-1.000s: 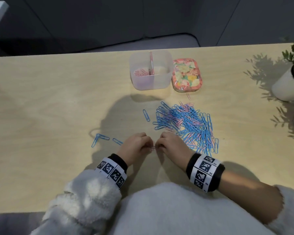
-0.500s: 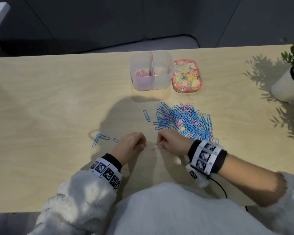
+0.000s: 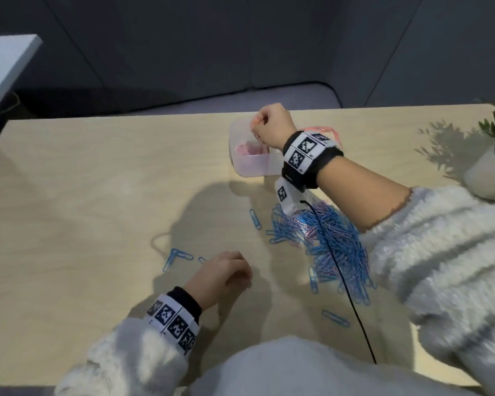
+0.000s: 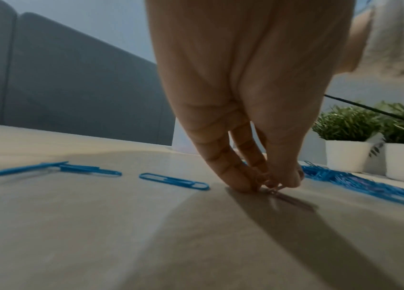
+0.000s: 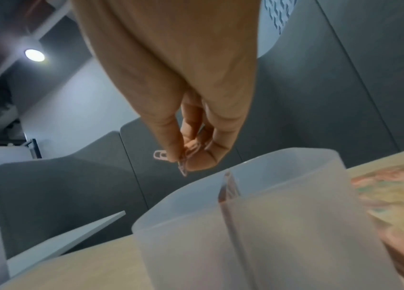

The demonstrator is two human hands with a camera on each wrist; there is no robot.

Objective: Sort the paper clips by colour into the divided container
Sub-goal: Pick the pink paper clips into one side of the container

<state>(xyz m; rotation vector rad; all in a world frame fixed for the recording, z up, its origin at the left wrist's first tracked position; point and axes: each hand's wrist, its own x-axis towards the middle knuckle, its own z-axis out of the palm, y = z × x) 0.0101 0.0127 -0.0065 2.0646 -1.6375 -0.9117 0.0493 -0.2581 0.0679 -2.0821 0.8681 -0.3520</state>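
Note:
My right hand (image 3: 256, 127) hovers over the left compartment of the translucent divided container (image 3: 252, 168), pinching pink paper clips (image 5: 183, 162) between thumb and fingers. Several pink clips (image 3: 249, 150) lie in that compartment; the divider (image 5: 230, 196) shows in the right wrist view. My left hand (image 3: 245, 277) rests on the table near the front, its fingertips pinching a pink clip (image 4: 274, 189) against the wood. A mixed pile of blue and pink clips (image 3: 332, 244) lies between the container and my right sleeve.
Loose blue clips lie left of my left hand (image 3: 177, 257), beside the pile (image 3: 255, 218) and near the front (image 3: 335, 318). The floral lid (image 5: 394, 196) sits right of the container. A white plant pot (image 3: 486, 172) stands far right. A black cable (image 3: 340, 281) crosses the pile.
My right hand left the spot beside my left hand and rose forward over the container, carrying pink clips. My left hand stayed in place on the table.

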